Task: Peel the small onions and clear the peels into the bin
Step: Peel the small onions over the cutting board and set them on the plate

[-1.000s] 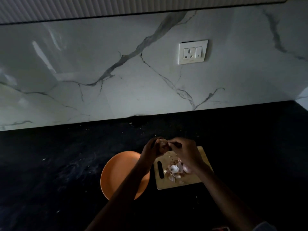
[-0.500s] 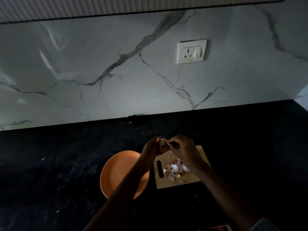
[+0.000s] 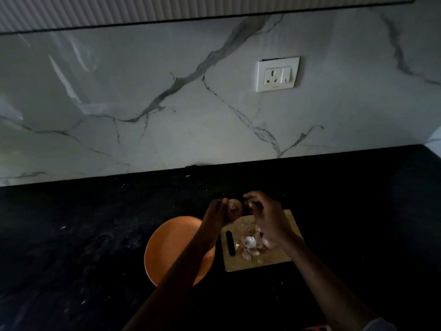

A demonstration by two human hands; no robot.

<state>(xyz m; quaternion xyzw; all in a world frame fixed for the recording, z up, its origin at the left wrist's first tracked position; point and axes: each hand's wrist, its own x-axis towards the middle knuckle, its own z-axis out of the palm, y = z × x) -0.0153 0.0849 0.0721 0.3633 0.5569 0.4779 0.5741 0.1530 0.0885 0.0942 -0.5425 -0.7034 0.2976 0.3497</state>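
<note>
On the left I see an orange plate (image 3: 167, 244) on the dark counter (image 3: 71, 235), partly covered by my left forearm. My left hand (image 3: 216, 216) holds a small brown onion (image 3: 235, 209) in its curled fingers, above the far edge of the wooden cutting board (image 3: 281, 258). My right hand (image 3: 269, 220) is just beside the onion, fingers bent; I cannot tell if it pinches a peel. Loose peels (image 3: 250, 246) lie on the board.

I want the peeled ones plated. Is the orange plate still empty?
Empty where visible: the orange plate shows bare surface; the left forearm hides part.
</note>
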